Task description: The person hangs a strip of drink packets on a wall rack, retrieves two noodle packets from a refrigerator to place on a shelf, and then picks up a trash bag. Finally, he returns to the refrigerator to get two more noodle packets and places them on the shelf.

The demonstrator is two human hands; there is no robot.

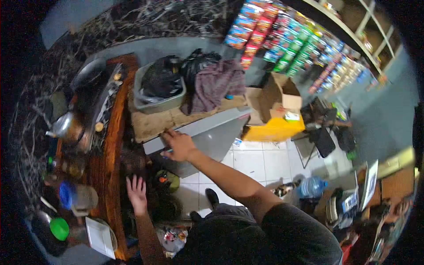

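My right hand [177, 145] lies on the upper edge of a grey refrigerator-like cabinet door [212, 139], with its fingers extended over the narrow top and the thumb apart. Lower left, my left hand [138, 193] is raised beside the brown wooden counter [106, 176]; its fingers are spread and it holds nothing. A worn brown mat [154, 125] covers the cabinet's top. On that mat stand a grey tub [161, 104] holding a black plastic bag [161, 77] and a purplish cloth [218, 84].
At left are a metal kettle [68, 127], a blue-lidded container [81, 197], a green cup [59, 229] and a white tray [99, 236]. An open cardboard box [274, 126] stands beyond the cabinet. Sachet strips [291, 44] hang above. A water jug [312, 187] and a cat-like animal [286, 189] are on the floor.
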